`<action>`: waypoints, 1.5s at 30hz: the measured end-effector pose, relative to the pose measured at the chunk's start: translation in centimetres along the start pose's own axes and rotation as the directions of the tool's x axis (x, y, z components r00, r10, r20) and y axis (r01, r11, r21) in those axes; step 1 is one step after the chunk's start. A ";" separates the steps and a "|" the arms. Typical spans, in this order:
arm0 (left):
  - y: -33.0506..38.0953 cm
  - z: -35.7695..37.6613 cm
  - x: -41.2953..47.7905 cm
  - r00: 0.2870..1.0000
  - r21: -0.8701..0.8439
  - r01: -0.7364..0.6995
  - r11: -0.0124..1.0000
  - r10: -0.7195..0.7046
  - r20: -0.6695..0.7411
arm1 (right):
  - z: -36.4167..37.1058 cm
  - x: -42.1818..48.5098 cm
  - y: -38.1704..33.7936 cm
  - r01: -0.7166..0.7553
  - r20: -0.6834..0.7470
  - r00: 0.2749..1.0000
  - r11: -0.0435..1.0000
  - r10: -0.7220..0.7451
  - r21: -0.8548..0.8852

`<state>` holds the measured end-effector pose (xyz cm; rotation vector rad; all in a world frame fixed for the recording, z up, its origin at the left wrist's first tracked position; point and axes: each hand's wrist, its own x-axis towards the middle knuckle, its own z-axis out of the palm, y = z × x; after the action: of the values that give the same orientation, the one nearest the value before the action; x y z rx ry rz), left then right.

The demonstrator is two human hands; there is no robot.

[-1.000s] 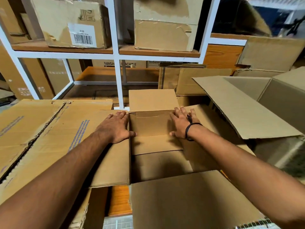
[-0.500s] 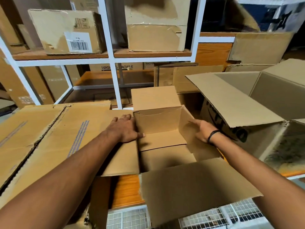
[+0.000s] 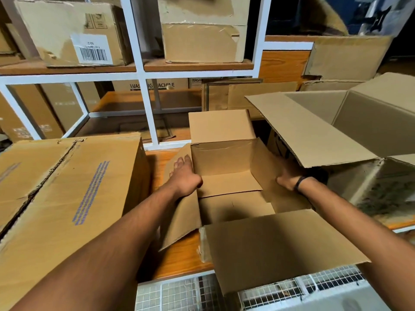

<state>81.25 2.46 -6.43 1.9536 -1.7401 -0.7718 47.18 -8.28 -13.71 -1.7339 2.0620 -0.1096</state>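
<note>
A small open cardboard box (image 3: 226,182) stands on a wooden shelf board (image 3: 182,259) in the middle of the view. Its far flap (image 3: 221,125) stands up and its near flap (image 3: 276,248) hangs toward me. My left hand (image 3: 184,173) grips the left side flap, fingers on the outside and thumb inside. My right hand (image 3: 289,178), with a black band at the wrist, holds the right side flap from outside; its fingers are partly hidden under a neighbouring box's flap. Nothing lies inside the box.
A large closed carton (image 3: 67,187) sits close on the left. A big open carton (image 3: 370,122) sits on the right, its flap (image 3: 310,131) overhanging my right hand. White rack posts (image 3: 147,104) and shelves with more boxes (image 3: 67,32) stand behind. Wire mesh (image 3: 179,295) lies below.
Both side flaps, which lay spread outward, have been raised toward upright. My right hand moved from the box's rim to the outside of the right flap, and the box shifted right, away from the large carton.
</note>
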 end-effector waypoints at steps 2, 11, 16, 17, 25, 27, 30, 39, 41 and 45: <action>-0.3 0.2 -0.1 1.000 -0.215 -0.011 0.977 0.015 0.016 | -0.1 -0.6 -0.3 -0.019 0.026 0.999 1.000 0.020 -0.011; 0.4 0.7 -1.6 0.988 -0.721 -0.077 0.689 0.149 0.037 | -3.0 -9.6 -6.1 0.131 -0.052 0.991 0.978 -0.125 0.162; 1.1 0.4 -2.0 0.996 -0.666 -0.043 0.745 0.084 0.030 | -2.9 -10.2 -6.3 0.177 -0.079 0.983 0.964 -0.164 0.201; 1.0 0.1 -1.9 0.997 -0.623 -0.041 0.781 0.074 0.028 | -3.0 -10.4 -6.4 0.172 -0.079 0.984 0.963 -0.159 0.209; 1.4 -3.7 -2.6 0.997 -0.323 -0.048 0.945 0.026 -0.072 | -2.9 -11.8 -9.8 0.297 -0.161 0.952 0.907 -0.259 0.299; 0.4 -4.8 -2.5 0.997 -0.309 -0.023 0.951 0.001 -0.073 | -2.9 -12.0 -11.2 0.280 -0.150 0.956 0.935 -0.252 0.216; -1.1 -5.6 -2.2 0.999 -0.234 0.015 0.972 -0.022 -0.027 | -2.6 -11.6 -12.4 0.265 -0.124 0.961 0.951 -0.247 0.157; -1.8 -5.1 -2.1 0.998 0.037 -0.012 0.999 0.015 -0.065 | -2.0 -11.3 -12.9 0.232 -0.152 0.965 0.967 -0.214 0.108; -1.7 -5.1 -2.3 0.994 0.080 -0.039 0.996 0.046 -0.095 | -2.5 -11.9 -12.8 0.263 -0.146 0.958 0.961 -0.249 0.085; -1.0 -5.1 -3.5 0.997 0.216 -0.068 0.974 0.076 -0.027 | -3.8 -14.2 -12.2 0.355 -0.115 0.927 0.934 -0.358 -0.050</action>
<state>85.06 5.75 -2.66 2.0138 -1.9307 -0.5401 58.54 1.82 -2.20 -2.1539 1.8109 -0.3054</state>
